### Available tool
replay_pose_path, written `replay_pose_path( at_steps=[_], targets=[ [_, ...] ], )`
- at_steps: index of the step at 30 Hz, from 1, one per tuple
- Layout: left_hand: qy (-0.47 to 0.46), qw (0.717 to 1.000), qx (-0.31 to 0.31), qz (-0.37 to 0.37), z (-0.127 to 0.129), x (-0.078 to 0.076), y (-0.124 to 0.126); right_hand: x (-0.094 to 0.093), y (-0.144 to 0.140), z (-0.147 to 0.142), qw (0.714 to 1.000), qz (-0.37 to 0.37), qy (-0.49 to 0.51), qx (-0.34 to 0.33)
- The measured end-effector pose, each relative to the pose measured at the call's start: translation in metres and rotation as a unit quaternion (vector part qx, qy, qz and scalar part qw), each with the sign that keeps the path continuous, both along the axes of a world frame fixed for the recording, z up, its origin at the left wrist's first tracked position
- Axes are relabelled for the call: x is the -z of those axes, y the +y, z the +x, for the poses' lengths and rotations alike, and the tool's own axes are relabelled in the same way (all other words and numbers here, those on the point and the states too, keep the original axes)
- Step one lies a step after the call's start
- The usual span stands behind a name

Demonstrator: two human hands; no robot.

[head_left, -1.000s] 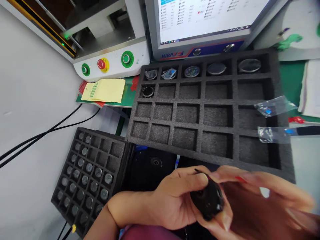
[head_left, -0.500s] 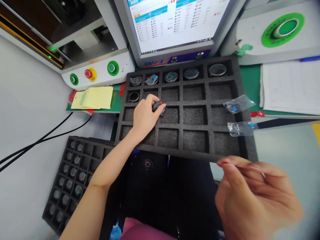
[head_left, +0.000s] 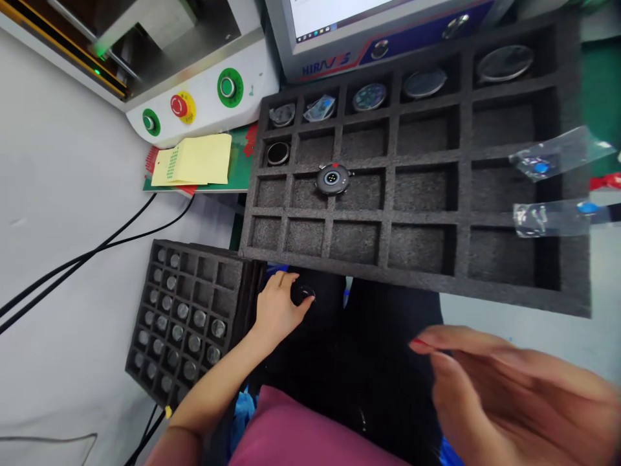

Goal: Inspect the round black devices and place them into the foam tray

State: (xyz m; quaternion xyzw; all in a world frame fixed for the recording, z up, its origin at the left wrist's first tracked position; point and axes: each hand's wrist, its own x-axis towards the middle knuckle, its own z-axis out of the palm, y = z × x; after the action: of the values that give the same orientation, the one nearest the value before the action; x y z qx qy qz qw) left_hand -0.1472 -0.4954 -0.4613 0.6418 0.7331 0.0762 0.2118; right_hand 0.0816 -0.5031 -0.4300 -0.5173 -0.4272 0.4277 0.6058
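Note:
My left hand (head_left: 277,305) reaches down to a dark surface just below the big black foam tray (head_left: 422,279). Its thumb and fingertips close around a small round black part (head_left: 304,294) there. Another round black part (head_left: 332,179), with a pale ring on its face, rests on a divider in the tray's third row. My right hand (head_left: 509,395) hovers blurred at the lower right with its fingers apart, and I see nothing in it. The tray's far row holds several round discs (head_left: 422,83).
A smaller foam tray (head_left: 194,310) with several small round pieces lies at the lower left. Two clear plastic bags (head_left: 548,188) lie on the big tray's right side. Behind are a machine panel with a red stop button (head_left: 179,105), yellow notes (head_left: 194,160), a monitor and black cables (head_left: 97,249).
My left hand set the round part on the tray's third row, let go, and drew back down to another part below the tray. The view shifted closer and lower.

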Motion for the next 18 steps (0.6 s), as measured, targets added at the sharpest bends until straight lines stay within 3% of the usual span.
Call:
replay_pose_path(
  at_steps=[3, 5, 8, 10, 13, 16, 18],
  targets=[
    [-0.066, 0.995, -0.03, -0.074, -0.004, 0.011, -0.002, 0.01, 0.005, -0.023, 0.997, 0.067, -0.002, -0.043],
    [-0.093, 0.992, -0.021, -0.078, -0.003, 0.006, -0.002, 0.019, 0.004, -0.032, 0.997, 0.018, -0.046, -0.063],
    [-0.185, 0.98, -0.023, -0.068, 0.004, -0.016, -0.001, 0.031, 0.002, -0.04, 0.989, -0.074, -0.075, -0.108],
    [-0.26, 0.965, -0.025, -0.035, 0.01, -0.033, -0.001, 0.033, 0.002, -0.044, 0.981, -0.135, 0.022, -0.135],
    [-0.316, 0.948, 0.025, 0.032, 0.018, -0.053, 0.002, 0.027, 0.006, -0.047, 0.934, -0.225, 0.211, -0.182],
    [-0.364, 0.923, 0.083, 0.097, 0.022, -0.058, 0.006, 0.016, 0.011, -0.045, 0.893, -0.286, 0.293, -0.188],
    [-0.426, 0.889, 0.121, 0.118, 0.023, -0.054, 0.012, 0.007, 0.012, -0.042, 0.872, -0.319, 0.325, -0.181]
  ],
)
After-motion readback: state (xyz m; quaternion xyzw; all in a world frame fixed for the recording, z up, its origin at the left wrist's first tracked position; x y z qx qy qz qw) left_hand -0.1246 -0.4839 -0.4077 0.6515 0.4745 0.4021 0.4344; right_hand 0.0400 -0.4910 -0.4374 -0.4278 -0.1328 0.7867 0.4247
